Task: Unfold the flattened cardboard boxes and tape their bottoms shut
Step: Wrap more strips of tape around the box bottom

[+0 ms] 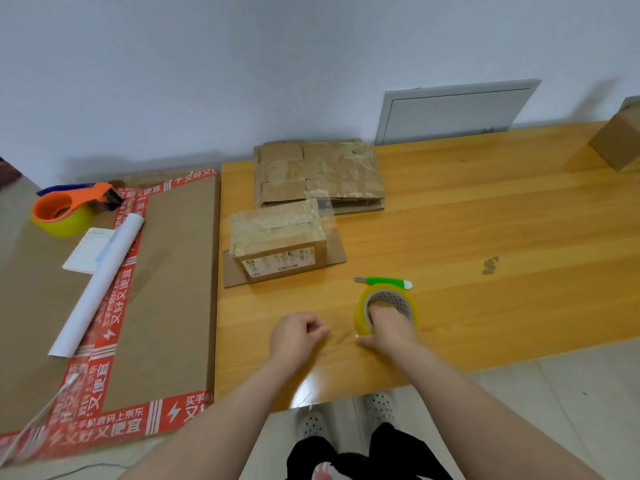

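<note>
A small unfolded cardboard box (278, 245) stands on the wooden table (485, 216), its upper face covered in clear tape and its lower flaps spread flat. Behind it lies a stack of flattened cardboard boxes (318, 173). My right hand (389, 327) grips a roll of clear yellowish tape (362, 315), fingers inside its core and thumb outside. A strip of clear tape stretches from the roll to my left hand (298, 336), which pinches its free end just above the table. A green utility knife (384, 282) lies just beyond the roll.
A large flat carton (166, 289) with red printed tape lies to the left, carrying an orange tape dispenser (74, 209), a white paper roll (100, 284) and a notepad (88, 251). Another brown box (620, 140) stands at the table's far right. A grey panel (453, 112) leans on the wall.
</note>
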